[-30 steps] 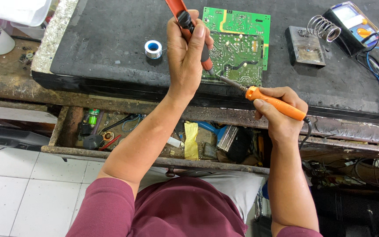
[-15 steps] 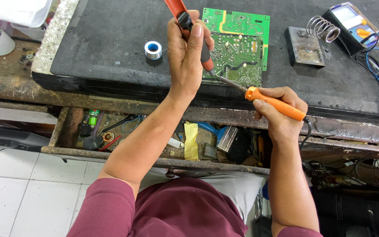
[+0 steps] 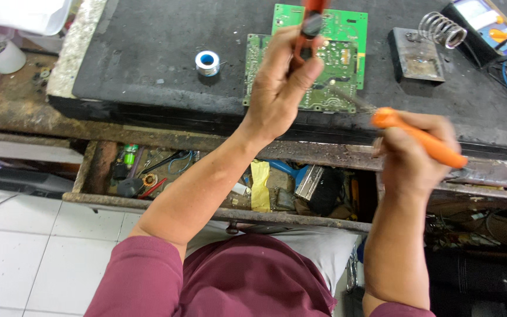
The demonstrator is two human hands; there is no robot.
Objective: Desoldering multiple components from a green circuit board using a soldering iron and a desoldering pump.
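We've got the left hand [image 3: 283, 88] closed round a red-and-black tool [image 3: 307, 26], prob. a solder sucker, held upright over the green circuit board [image 3: 347, 35] at 12 o'clock on the dark surface [image 3: 148, 53]. Right hand [image 3: 409, 155] has a full grip on the orange soldering iron [image 3: 421, 138], tip angled toward 10 o'clock at the board's lower right edge. Board lies flat, just beside the front lip. Risks, as we judge them: the hot tip sits close to the left hand's fingers, so a slip could burn; board looks unclamped, so pressure from the iron could skate it off the edge into the open drawer [image 3: 218, 176] at 6 o'clock. Solder spool [image 3: 208, 61] at 10 o'clock, iron stand w/ coil [image 3: 426, 44] at 2 o'clock, both well apart. Hard to tell: tool's top is cut off by the frame and blurred; the exact joint is hidden behind the hand; can't tell if the tip touches.
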